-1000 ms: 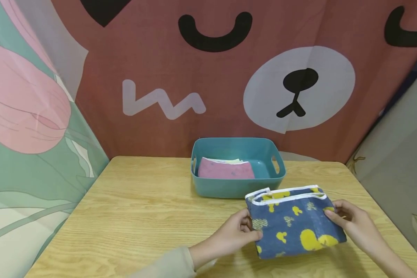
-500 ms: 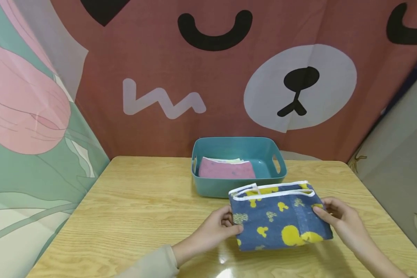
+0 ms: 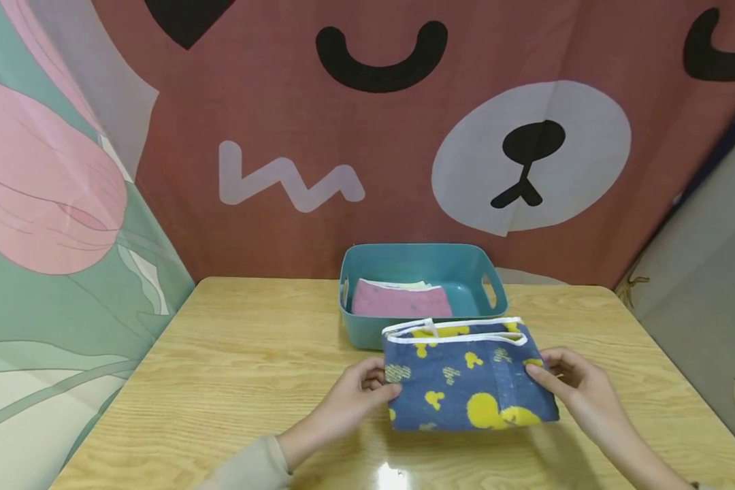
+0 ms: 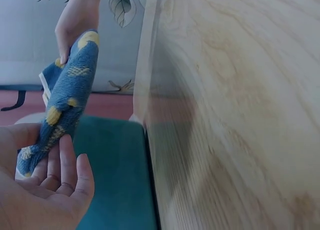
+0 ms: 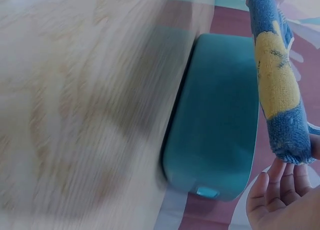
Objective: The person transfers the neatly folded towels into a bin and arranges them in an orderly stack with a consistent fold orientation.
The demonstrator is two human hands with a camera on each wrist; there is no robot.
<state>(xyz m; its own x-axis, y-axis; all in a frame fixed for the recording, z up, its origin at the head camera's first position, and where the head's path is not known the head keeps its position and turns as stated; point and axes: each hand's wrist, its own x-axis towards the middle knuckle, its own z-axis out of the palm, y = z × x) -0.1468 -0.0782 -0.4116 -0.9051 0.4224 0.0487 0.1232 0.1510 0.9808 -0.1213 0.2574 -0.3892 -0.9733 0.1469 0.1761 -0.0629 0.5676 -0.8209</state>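
A folded blue towel with yellow mouse-head prints and white edging is held up between both hands, above the table in front of the teal basket. My left hand pinches its left edge, thumb on the near face. At the opposite edge my right hand grips it the same way. In the left wrist view the towel appears edge-on, fingers curled beneath it. The right wrist view shows the thick folded towel apart from the table. Inside the basket lies a folded pink towel with white edging.
The wooden table runs back to a hanging cloth printed with a bear face. A floral curtain borders the left side, and a pale curtain the right. The basket stands near the table's back edge.
Both hands have carried the blue towel leftward and slightly upward, from the basket's right front to straight in front of it. The grip looks the same. The basket and pink towel have stayed put.
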